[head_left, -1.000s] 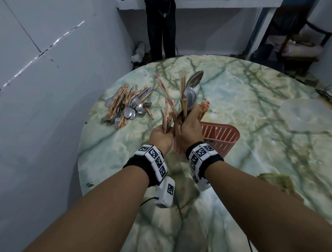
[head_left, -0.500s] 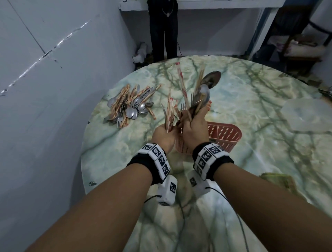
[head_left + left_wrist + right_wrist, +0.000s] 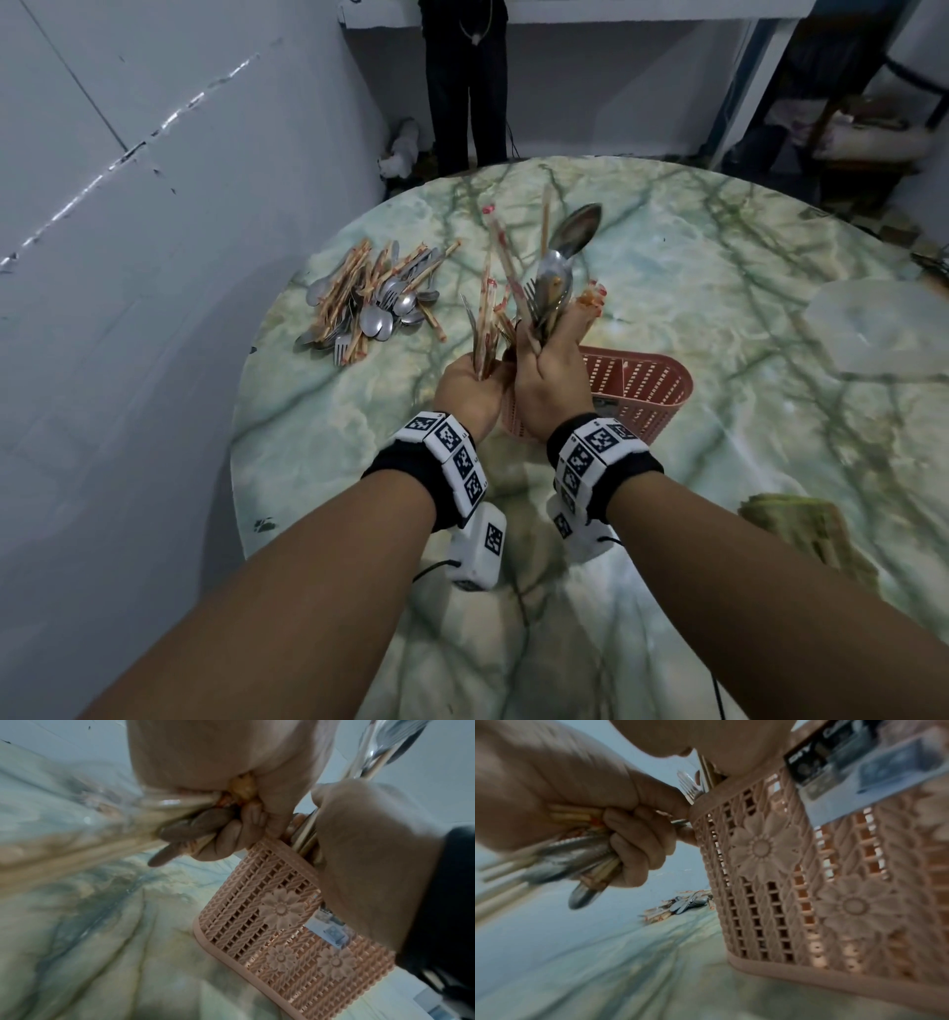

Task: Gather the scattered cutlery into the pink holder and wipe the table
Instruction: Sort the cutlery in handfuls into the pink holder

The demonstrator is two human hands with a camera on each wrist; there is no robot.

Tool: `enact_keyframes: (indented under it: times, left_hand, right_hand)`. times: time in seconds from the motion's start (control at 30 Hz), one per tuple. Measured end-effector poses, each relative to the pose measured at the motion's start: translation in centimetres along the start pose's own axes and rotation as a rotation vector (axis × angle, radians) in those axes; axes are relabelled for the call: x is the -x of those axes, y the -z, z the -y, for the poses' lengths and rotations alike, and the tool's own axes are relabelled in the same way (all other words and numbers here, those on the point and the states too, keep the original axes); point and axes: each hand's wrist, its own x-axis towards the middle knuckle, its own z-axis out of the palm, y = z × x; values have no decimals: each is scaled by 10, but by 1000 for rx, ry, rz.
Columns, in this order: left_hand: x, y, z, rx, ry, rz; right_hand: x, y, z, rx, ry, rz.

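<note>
Both fists full: left hand (image 3: 470, 393) curled round a bundle of chopsticks (image 3: 485, 329) and spoons, right hand (image 3: 552, 390) clamped on spoons and forks (image 3: 552, 288), ends fanning upward. Pink holder (image 3: 637, 395) stands on the surface just beyond and right of the right hand, seemingly touching it. Steel is stiff, heavy, slick; wrapped chopsticks light and slide-prone, so grip mid-bundle, feed down vertically. Loose pile (image 3: 369, 303) lies well left of the left hand, unwiped surface (image 3: 719, 288) around

Pink holder (image 3: 765, 874): paper label (image 3: 854, 766) on the upper wall, near the rim; blurred print, only "DIY" partly legible. Wristbands: square black-and-white marker codes, no lettering.
</note>
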Motion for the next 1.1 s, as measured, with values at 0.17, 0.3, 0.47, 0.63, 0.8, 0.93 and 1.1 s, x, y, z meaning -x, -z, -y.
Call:
enact_keyframes:
  times: [0.17,0.3,0.47,0.63,0.8,0.93,1.1]
  left_hand:
    - [0,-1,-1,-27,-10,-17]
    - [1,0,-2,-56,-11,-4]
    - [3,1,-3,-75,-30,9]
    - [5,0,-4,-38,-44,9]
    - [2,-4,0,-18,-12,11]
    - [-4,-5,6,-37,6,-5]
    - [-8,-4,10,-16,-23,15]
  right_hand:
    - [-6,4,1,29,-34,26]
    - [-9,-3,6,-60,-77,-86]
    - [-6,-8,9,-62,-43,-148]
    - [-4,-7,4,-64,-13,-102]
    - [-8,3,-8,-48,-31,-5]
    - [-10,8,2,-159,-84,-46]
    - [-8,3,11,-189,-47,-112]
